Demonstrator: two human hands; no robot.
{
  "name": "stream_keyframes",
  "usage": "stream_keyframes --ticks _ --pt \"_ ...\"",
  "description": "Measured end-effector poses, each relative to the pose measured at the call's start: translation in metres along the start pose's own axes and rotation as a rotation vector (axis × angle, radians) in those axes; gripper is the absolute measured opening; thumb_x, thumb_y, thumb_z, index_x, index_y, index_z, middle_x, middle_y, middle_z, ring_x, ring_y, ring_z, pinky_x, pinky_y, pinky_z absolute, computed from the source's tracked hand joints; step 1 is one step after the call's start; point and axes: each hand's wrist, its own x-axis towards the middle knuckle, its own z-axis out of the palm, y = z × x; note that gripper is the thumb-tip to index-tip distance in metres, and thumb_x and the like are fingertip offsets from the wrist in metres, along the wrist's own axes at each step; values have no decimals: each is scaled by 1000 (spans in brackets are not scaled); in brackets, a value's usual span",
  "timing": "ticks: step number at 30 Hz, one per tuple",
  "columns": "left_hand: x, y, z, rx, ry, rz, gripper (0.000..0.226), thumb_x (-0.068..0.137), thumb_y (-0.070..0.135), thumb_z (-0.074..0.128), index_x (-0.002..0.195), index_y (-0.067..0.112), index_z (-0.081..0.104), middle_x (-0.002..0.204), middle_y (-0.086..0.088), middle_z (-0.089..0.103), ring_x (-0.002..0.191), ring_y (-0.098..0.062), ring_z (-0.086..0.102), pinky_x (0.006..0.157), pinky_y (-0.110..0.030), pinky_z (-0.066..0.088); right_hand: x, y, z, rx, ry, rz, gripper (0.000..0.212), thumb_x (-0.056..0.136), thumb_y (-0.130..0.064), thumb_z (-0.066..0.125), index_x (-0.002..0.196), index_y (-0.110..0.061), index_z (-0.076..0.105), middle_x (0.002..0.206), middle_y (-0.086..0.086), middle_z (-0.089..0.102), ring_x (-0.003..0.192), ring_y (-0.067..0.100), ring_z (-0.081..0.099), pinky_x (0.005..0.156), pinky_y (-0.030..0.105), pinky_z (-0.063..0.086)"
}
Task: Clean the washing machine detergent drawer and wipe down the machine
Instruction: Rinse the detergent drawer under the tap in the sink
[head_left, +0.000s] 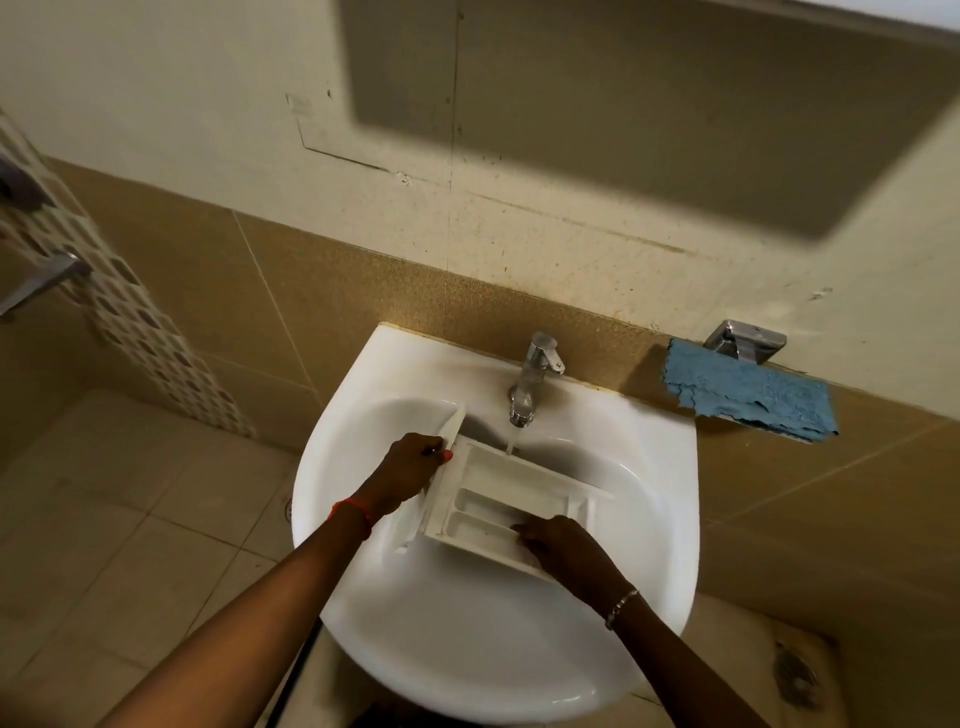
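Over white basin (649, 467) — detergent drawer (514, 499) gripped by left hand (410, 467) and right hand (561, 545); wet plastic, likely slip.

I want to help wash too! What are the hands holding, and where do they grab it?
Both hold the detergent drawer over the sink: left hand on its front panel, right hand on its near side edge.

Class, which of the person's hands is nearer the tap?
Left. The left hand grips the drawer front, below-left of the tap; the right hand is lower, at the drawer's near edge.
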Motion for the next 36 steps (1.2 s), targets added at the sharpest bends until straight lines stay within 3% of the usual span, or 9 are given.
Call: stream_keyframes --ticks 10,16,18,19,21,26,30,32,36 --pt "2 -3 1 54 16 2 36 95 19 48 124 -2 54 123 -20 56 112 -33 54 98 -39 44 41 -65 1 -21 33 -77 35 99 -24 38 126 -8 55 119 14 60 109 25 55 94 26 38" --pt "4 -4 -1 10 13 -9 34 94 17 49 121 -3 55 121 -20 57 113 -34 54 97 -38 44 27 -32 -8 41 -75 -36 31 97 -19 44 121 -8 61 122 11 61 113 22 52 94 19 33" --pt "4 -5 0 -1 14 -5 34 94 17 49 122 -2 55 122 -19 57 111 -32 54 98 -39 44 27 -12 -23 54 -171 2 26 93 -18 53 110 -4 67 105 9 66 101 13 58 84 15 37" --pt "4 -5 0 -3 12 0 34 94 17 49 122 -2 55 121 -19 57 109 -31 55 98 -38 44 29 -4 -33 89 -229 39 23 90 -15 58 104 -2 69 88 2 69 84 1 62 73 11 41" --pt "4 -6 1 -4 8 8 33 95 17 49 120 -2 55 121 -20 58 105 -29 56 97 -38 44 36 9 -51 251 -286 109 16 82 -4 64 94 4 71 65 -8 67 54 -8 58 59 6 44" --pt "3 -8 1 -8 0 10 33 95 18 48 119 -4 56 119 -21 59 105 -30 56 96 -37 45 63 3 -66 1373 67 295 13 89 4 51 86 6 64 73 17 69 66 24 69 65 30 58" --pt "4 -7 0 -10 -19 -8 36 95 19 47 124 -1 54 122 -19 57 109 -30 56 96 -36 45 94 -16 -64 1911 54 506 41 97 -5 37 74 7 69 72 20 69 64 26 70 58 34 59" --pt "4 -7 0 -6 -16 -20 38 95 20 47 128 1 52 125 -17 56 113 -31 54 98 -37 44 104 -23 -60 2031 50 509 51 96 -5 35 61 7 69 67 19 68 58 25 69 54 33 58" --pt "4 -7 0 0 -15 -21 37 96 20 46 127 2 53 124 -16 57 112 -31 55 93 -34 45 106 -35 -52 1974 -107 435 51 96 -8 33 55 -6 64 56 6 59 47 15 57 45 20 48"
